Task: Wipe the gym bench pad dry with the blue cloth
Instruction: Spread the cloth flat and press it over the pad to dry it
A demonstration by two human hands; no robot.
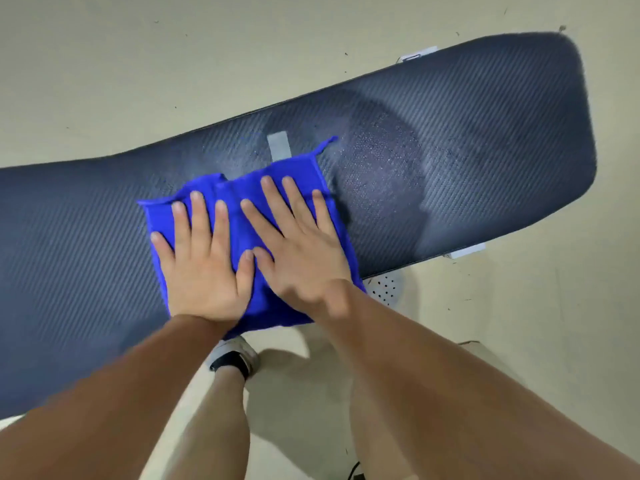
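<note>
A long dark bench pad (485, 133) with a woven texture runs across the view from lower left to upper right. The blue cloth (298, 168) lies spread on its middle, and its near edge hangs over the pad's front edge. My left hand (201, 271) and my right hand (301, 258) press flat on the cloth side by side, fingers spread, thumbs touching. Just right of the cloth, a patch of droplets (384, 161) glistens on the pad. A grey tape strip (278, 145) shows at the cloth's far edge.
The bench stands on a pale floor (138, 64). White frame feet stick out at the far side (415, 53) and the near side (467, 251). My leg and shoe (235, 355) stand close under the pad's front edge.
</note>
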